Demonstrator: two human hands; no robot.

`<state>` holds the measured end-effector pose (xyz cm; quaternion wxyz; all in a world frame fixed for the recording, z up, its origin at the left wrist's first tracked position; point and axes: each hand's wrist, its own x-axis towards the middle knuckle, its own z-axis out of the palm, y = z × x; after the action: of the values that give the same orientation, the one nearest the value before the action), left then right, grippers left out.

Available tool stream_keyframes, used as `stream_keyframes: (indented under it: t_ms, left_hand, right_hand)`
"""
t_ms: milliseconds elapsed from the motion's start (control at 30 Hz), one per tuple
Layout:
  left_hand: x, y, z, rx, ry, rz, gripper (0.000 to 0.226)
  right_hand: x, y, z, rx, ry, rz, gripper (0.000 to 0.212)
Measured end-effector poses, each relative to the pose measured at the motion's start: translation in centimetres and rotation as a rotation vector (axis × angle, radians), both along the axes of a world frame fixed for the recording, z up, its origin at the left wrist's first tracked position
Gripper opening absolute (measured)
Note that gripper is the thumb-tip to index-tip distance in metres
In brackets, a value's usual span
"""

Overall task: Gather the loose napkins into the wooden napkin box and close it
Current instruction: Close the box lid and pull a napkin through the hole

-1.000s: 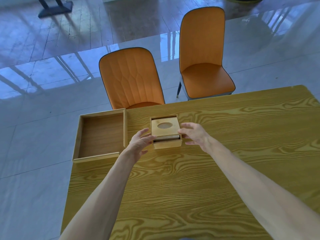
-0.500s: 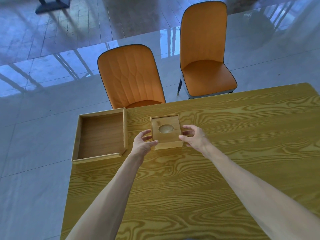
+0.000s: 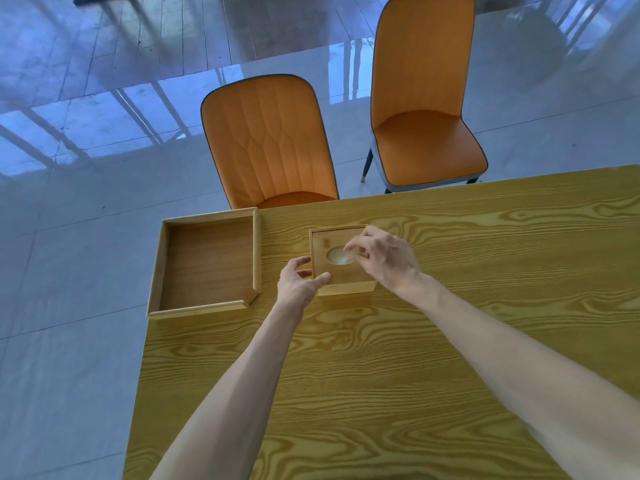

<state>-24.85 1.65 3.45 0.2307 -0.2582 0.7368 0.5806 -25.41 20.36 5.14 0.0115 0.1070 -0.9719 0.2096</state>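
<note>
Moved off the side, the right hand now curls above the napkin box, pinch blurred, cannot tell. Left hand grips its near-left corner; closed lid's stamp unreadable.

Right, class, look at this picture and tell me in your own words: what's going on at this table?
A person is working on a wooden napkin box on the table. The left hand grips the box's left side. The right hand hovers over the lid, fingers bunched by its oval opening, where a white napkin shows; whether they pinch it is too blurred to tell. The lid is on. An open wooden tray lies to the left.
</note>
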Motion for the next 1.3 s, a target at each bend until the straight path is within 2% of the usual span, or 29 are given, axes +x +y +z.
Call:
stream_keyframes:
  t_ms: [200, 400, 567, 633, 767, 1033, 1300]
  left_hand:
    - [-0.2, 0.2, -0.1, -0.035, -0.014, -0.001, 0.061]
    - [-0.2, 0.2, -0.3, -0.029, -0.016, 0.002, 0.061]
    - [-0.1, 0.3, -0.4, -0.030, -0.023, 0.006, 0.061]
    - [-0.1, 0.3, -0.4, -0.030, -0.024, 0.006, 0.061]
    - [0.0, 0.4, -0.5, -0.034, -0.023, 0.013, 0.061]
    - [-0.1, 0.4, -0.6, -0.030, -0.021, 0.013, 0.062]
    - [-0.1, 0.4, -0.5, -0.025, -0.035, 0.009, 0.063]
  right_hand:
    - [-3.0, -2.1, 0.2, 0.361, -0.031, 0.269, 0.031]
    - [-3.6, -2.9, -0.6, 0.364, -0.072, 0.282, 0.019]
    - [-4.0, -2.9, -1.4, 0.246, -0.183, 0.208, 0.032]
    - [-3.8, -2.6, -1.2, 0.208, -0.212, 0.200, 0.030]
    - [-2.3, -1.7, -0.8, 0.126, -0.102, 0.212, 0.024]
    - [-1.1, -0.6, -1.7, -0.297, -0.104, -0.056, 0.019]
    - [-0.3, 0.1, -2.2, -0.436, -0.094, -0.071, 0.019]
